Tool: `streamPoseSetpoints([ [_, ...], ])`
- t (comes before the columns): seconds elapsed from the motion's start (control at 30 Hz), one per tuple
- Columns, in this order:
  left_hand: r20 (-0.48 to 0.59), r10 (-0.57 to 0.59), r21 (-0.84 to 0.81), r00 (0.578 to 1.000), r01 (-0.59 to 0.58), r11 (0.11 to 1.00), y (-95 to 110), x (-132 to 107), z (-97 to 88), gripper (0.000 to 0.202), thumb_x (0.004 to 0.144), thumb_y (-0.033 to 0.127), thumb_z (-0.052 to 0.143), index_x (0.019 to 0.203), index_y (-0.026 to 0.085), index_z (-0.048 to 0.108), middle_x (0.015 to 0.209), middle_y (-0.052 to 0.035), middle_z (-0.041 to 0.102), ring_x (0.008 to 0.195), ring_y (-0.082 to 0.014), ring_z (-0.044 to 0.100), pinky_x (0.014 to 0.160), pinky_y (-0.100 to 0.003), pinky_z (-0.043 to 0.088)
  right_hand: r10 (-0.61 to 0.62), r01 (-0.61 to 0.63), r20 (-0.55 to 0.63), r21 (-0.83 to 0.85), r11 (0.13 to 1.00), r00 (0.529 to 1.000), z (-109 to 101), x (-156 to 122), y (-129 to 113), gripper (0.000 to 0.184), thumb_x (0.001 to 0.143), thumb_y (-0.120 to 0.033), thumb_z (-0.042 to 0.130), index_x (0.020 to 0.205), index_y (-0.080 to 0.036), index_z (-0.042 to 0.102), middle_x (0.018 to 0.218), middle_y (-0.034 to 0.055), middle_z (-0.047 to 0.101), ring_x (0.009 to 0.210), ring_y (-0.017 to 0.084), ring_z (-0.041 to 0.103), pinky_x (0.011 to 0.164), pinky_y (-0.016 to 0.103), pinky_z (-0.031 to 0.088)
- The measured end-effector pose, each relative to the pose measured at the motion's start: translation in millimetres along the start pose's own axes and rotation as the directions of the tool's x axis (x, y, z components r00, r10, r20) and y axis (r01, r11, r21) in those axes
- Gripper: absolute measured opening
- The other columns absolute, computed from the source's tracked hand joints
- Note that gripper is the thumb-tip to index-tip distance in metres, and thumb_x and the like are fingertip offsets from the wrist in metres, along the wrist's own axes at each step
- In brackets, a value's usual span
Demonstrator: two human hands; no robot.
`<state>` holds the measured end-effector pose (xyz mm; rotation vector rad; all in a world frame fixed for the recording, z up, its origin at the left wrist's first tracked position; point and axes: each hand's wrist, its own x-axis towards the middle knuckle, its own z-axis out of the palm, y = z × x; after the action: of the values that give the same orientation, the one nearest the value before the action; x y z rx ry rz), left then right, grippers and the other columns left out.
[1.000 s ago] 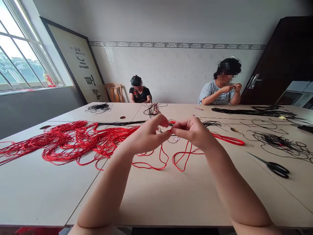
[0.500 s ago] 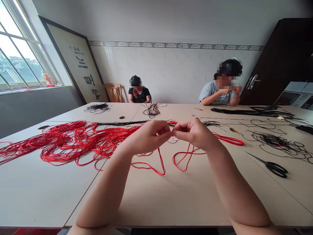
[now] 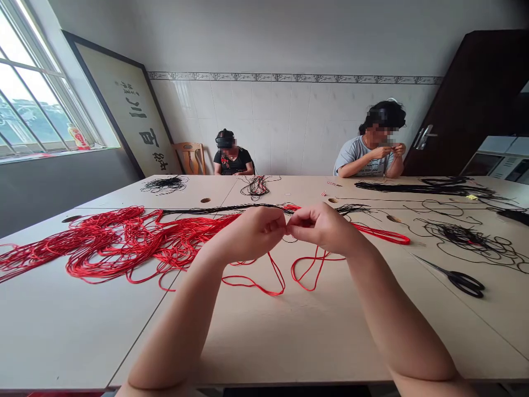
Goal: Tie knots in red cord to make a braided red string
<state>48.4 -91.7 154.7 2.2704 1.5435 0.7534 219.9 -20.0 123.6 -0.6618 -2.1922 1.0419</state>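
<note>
Above the middle of the table, my left hand (image 3: 259, 234) and my right hand (image 3: 318, 229) meet at the fingertips, both closed in a pinch. A red cord (image 3: 276, 270) hangs from them in loops that lie on the tabletop, one below each hand. The bit of cord between the fingertips is mostly hidden by the fingers. To the left, beside my left forearm, spreads a large tangled heap of red cords (image 3: 136, 237). Another length of folded red cord (image 3: 384, 234) sticks out to the right behind my right wrist.
Black-handled scissors (image 3: 463, 280) lie at the right, near a tangle of black cord (image 3: 467, 237). Bundles of black cord (image 3: 413, 190) rest along the far side of the table (image 3: 264, 342). Two people sit across, one (image 3: 370, 149) with hands raised.
My hands stay pinched together, shifted very slightly left and down in view. The hanging red loop under my left hand has opened a little wider.
</note>
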Motion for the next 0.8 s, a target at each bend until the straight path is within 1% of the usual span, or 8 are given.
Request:
streamPoseSetpoints([
  [0.17, -0.041, 0.016, 0.152, 0.999, -0.01, 0.988, -3.2, 1.7, 6.3, 0.019, 0.078, 0.021, 0.044, 0.059, 0.018, 0.04, 0.056, 0.0008, 0.042, 0.05, -0.0097, 0.031, 0.043, -0.022, 0.023, -0.001, 0.001, -0.009, -0.043, 0.999, 1.0, 1.5, 1.8, 2.4, 0.015, 0.073, -0.027, 0.056, 0.07, -0.015, 0.063, 0.061, 0.0001, 0.05, 0.054, 0.009, 0.038, 0.049, 0.023, 0.028],
  [0.27, -0.072, 0.021, 0.178, 0.997, -0.008, 0.984, -5.3, 3.8, 9.1, 0.019, 0.076, 0.018, 0.044, 0.058, 0.018, 0.036, 0.054, 0.0014, 0.04, 0.049, -0.0096, 0.027, 0.043, -0.023, 0.021, 0.013, -0.015, -0.026, -0.076, 0.997, 1.0, 3.5, 2.6, 3.1, 0.017, 0.074, -0.03, 0.055, 0.069, -0.015, 0.062, 0.06, -0.0001, 0.049, 0.054, 0.009, 0.036, 0.048, 0.023, 0.025],
  [0.37, -0.106, 0.024, 0.196, 0.994, -0.003, 0.981, -6.3, 6.5, 12.0, 0.02, 0.073, 0.017, 0.044, 0.056, 0.018, 0.033, 0.052, 0.0018, 0.035, 0.05, -0.0101, 0.024, 0.044, -0.024, 0.019, 0.019, -0.025, -0.057, -0.116, 0.993, 0.998, 5.3, 2.2, 2.5, 0.016, 0.073, -0.028, 0.052, 0.068, -0.015, 0.06, 0.059, -0.0009, 0.046, 0.054, 0.008, 0.033, 0.047, 0.022, 0.022],
  [0.5, -0.183, 0.012, 0.202, 0.983, 0.025, 0.979, -5.2, 10.7, 17.1, 0.023, 0.07, 0.016, 0.044, 0.054, 0.018, 0.028, 0.051, 0.0027, 0.029, 0.052, -0.0105, 0.019, 0.045, -0.025, 0.018, 0.036, -0.05, -0.093, -0.156, 0.986, 0.995, 6.5, 1.3, 0.9, 0.016, 0.074, -0.026, 0.05, 0.067, -0.015, 0.059, 0.058, -0.0019, 0.041, 0.052, 0.008, 0.029, 0.046, 0.022, 0.019],
  [0.57, -0.211, 0.012, 0.21, 0.977, 0.034, 0.977, -3.8, 12.7, 18.9, 0.023, 0.069, 0.016, 0.045, 0.053, 0.018, 0.028, 0.05, 0.0031, 0.029, 0.052, -0.0105, 0.019, 0.045, -0.026, 0.018, 0.055, -0.072, -0.106, -0.169, 0.983, 0.993, 6.5, 1.1, 0.2, 0.018, 0.075, -0.028, 0.05, 0.068, -0.015, 0.06, 0.058, -0.0021, 0.041, 0.052, 0.008, 0.028, 0.045, 0.022, 0.019],
  [0.63, -0.217, 0.006, 0.201, 0.976, 0.039, 0.979, -2.6, 14.3, 18.7, 0.022, 0.068, 0.017, 0.045, 0.052, 0.018, 0.031, 0.049, 0.0034, 0.03, 0.051, -0.0101, 0.022, 0.045, -0.025, 0.02, 0.061, -0.081, -0.116, -0.174, 0.981, 0.991, 5.4, 0.8, -0.6, 0.021, 0.077, -0.031, 0.05, 0.071, -0.016, 0.062, 0.059, -0.0017, 0.042, 0.053, 0.008, 0.029, 0.045, 0.022, 0.021],
  [0.73, -0.185, -0.014, 0.12, 0.983, 0.037, 0.992, -1.6, 14.7, 13.7, 0.018, 0.069, 0.018, 0.045, 0.053, 0.018, 0.038, 0.05, 0.0037, 0.034, 0.051, -0.009, 0.027, 0.046, -0.024, 0.022, 0.055, -0.066, -0.086, -0.131, 0.989, 0.995, 0.6, -0.7, -2.8, 0.025, 0.079, -0.038, 0.052, 0.079, -0.017, 0.065, 0.062, -0.001, 0.047, 0.054, 0.009, 0.035, 0.047, 0.022, 0.026],
  [0.8, -0.129, -0.041, 0.018, 0.991, 0.044, 0.999, -1.2, 13.3, 8.0, 0.015, 0.071, 0.02, 0.045, 0.056, 0.017, 0.044, 0.051, 0.004, 0.039, 0.049, -0.0079, 0.03, 0.045, -0.023, 0.024, 0.052, -0.055, -0.037, -0.079, 0.995, 0.998, -4.7, -2.9, -5.6, 0.029, 0.081, -0.043, 0.052, 0.08, -0.017, 0.064, 0.064, -0.0005, 0.05, 0.054, 0.009, 0.039, 0.048, 0.022, 0.03],
])
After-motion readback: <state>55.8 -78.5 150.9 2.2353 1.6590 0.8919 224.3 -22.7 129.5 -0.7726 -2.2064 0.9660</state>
